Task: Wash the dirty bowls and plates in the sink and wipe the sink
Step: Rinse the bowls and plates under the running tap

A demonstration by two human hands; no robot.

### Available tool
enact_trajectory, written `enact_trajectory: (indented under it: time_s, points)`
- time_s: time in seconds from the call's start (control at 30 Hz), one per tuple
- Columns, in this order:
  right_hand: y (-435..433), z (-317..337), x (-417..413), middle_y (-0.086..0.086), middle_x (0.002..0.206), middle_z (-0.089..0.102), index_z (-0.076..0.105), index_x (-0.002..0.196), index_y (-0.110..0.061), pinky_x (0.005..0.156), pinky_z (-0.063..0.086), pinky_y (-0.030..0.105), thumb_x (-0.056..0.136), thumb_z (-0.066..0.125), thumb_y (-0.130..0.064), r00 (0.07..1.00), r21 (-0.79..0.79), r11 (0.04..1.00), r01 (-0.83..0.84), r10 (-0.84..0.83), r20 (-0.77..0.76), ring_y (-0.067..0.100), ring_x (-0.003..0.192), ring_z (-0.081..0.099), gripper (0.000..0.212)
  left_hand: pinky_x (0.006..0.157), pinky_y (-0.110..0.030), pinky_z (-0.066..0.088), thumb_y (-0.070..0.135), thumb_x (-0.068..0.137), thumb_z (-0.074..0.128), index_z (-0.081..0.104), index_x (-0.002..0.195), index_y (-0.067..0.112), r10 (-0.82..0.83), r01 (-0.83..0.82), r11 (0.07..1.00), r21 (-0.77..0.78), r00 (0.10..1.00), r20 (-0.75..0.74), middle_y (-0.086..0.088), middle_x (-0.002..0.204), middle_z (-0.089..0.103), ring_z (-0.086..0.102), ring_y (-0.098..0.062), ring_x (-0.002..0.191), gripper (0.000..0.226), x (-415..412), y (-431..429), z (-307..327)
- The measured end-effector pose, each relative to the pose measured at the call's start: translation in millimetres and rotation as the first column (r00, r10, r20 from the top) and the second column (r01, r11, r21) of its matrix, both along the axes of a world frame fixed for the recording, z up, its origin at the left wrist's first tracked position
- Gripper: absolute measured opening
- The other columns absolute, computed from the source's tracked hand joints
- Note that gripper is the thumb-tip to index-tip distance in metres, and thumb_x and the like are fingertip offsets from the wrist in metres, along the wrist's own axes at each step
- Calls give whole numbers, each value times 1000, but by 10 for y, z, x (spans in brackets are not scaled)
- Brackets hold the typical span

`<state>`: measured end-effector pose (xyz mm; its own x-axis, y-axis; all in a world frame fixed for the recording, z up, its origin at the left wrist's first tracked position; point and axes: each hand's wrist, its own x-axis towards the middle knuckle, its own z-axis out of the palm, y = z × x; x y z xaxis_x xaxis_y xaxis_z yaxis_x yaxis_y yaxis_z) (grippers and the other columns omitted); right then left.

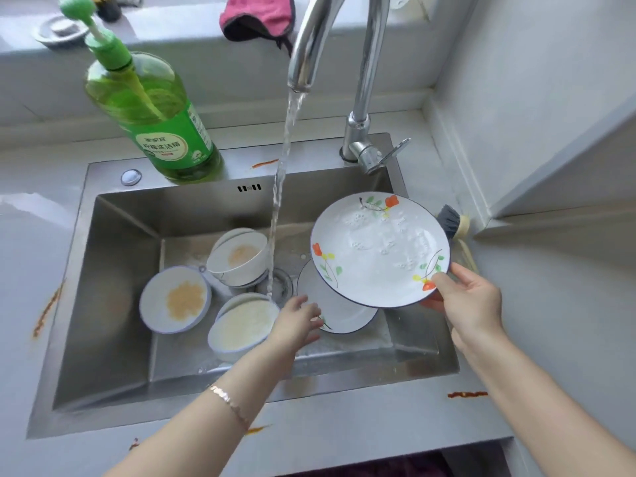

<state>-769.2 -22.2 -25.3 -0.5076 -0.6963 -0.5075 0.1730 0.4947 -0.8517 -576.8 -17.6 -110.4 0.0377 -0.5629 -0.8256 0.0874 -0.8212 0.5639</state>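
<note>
Stainless-steel sink set in a grey tabletop, seen from above. The right hand pinches the rim of a soapy white round plate with orange flowers and a blue edge, thumb on its face and fingers beneath, and holds it tilted over the right side of the basin. The left hand holds nothing, its fingers loosely spread over the near edge of a second flowered plate lying on the sink floor; contact cannot be judged. The raised plate hides part of that second plate and of a grey-bristled dish brush on the right rim. A stream of water falls from the chrome faucet to the drain, just left of the raised plate. Left of the drain are stacked white bowls, a bowl with yellow residue and a bowl of milky liquid. A green dish-soap bottle stands on the back rim. Orange-brown smears mark the tabletop.
</note>
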Motion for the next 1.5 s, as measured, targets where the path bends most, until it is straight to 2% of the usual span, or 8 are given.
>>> enact_trajectory:
  time_s: [0.4, 0.47, 0.57, 0.7, 0.83, 1.03, 1.27, 1.5]
  points:
    - [260, 242, 823, -2, 77, 74, 66, 110, -9, 58, 57, 23, 87, 56, 4, 936, -35, 941, -337, 339, 98, 13, 64, 69, 28, 69, -35, 56, 41, 100, 28, 43, 134, 25, 311, -375, 902, -216, 909, -279, 2, 116, 64, 64, -16, 97, 40, 747, 96, 1050]
    - [279, 255, 922, -5, 91, 74, 63, 116, -11, 70, 55, 18, 89, 55, -3, 850, 3, 856, -516, 513, -119, 17, 82, 69, 29, 58, -28, 56, 40, 101, 25, 43, 128, 31, 344, -406, 882, -240, 902, -260, 8, 110, 64, 62, -11, 93, 34, 843, 112, 1035]
    - [167, 175, 1017, 4, 150, 28, 22, 146, -9, 113, 18, 22, 93, 48, -18, 289, 308, 614, -727, 680, -674, 19, 138, 26, 60, 55, -26, 54, 41, 101, 24, 43, 126, 33, 359, -411, 878, -246, 904, -231, 8, 110, 63, 61, -10, 94, 32, 938, 125, 1013]
    - [-206, 79, 1332, 6, 158, -8, -1, 149, -11, 114, -13, 33, 91, 9, -51, -224, 630, 325, -705, 741, -633, 17, 145, -12, 71, 67, -32, 54, 42, 100, 26, 45, 121, 33, 355, -397, 879, -264, 915, -195, 3, 117, 62, 61, -15, 100, 30, 980, 120, 1000]
    - [-475, -31, 1717, 5, 156, -18, -8, 149, -21, 110, -20, 33, 72, -9, -62, -239, 583, 232, -779, 749, -618, 17, 143, -20, 87, 69, -32, 55, 41, 100, 27, 46, 127, 30, 370, -427, 874, -233, 895, -250, 3, 116, 64, 64, -15, 100, 35, 957, -4, 992]
    - [-486, 24, 1630, -14, 148, -23, -9, 147, -29, 108, -21, 22, 74, -9, -59, -484, 474, -205, -856, 641, -596, 3, 134, -27, 79, 69, -31, 56, 43, 99, 27, 48, 126, 23, 375, -439, 874, -208, 882, -287, -2, 118, 65, 65, -17, 102, 40, 1039, -206, 935]
    - [-863, -83, 1558, -3, 153, -21, -14, 147, -26, 116, -10, 37, 68, -9, -73, -384, 605, 55, -795, 725, -571, 20, 145, -10, 91, 68, -31, 55, 42, 98, 31, 49, 125, 29, 397, -451, 869, -204, 881, -256, 5, 115, 66, 64, -13, 101, 35, 991, -179, 864]
    - [-696, 123, 1994, -2, 158, 9, 17, 149, -17, 115, -5, 27, 101, 28, -34, -462, 426, -238, -873, 686, -562, 11, 145, 1, 52, 56, -25, 55, 46, 100, 24, 49, 133, 14, 513, -566, 823, -57, 781, -356, -2, 105, 70, 71, -11, 82, 53, 1141, -298, 824]
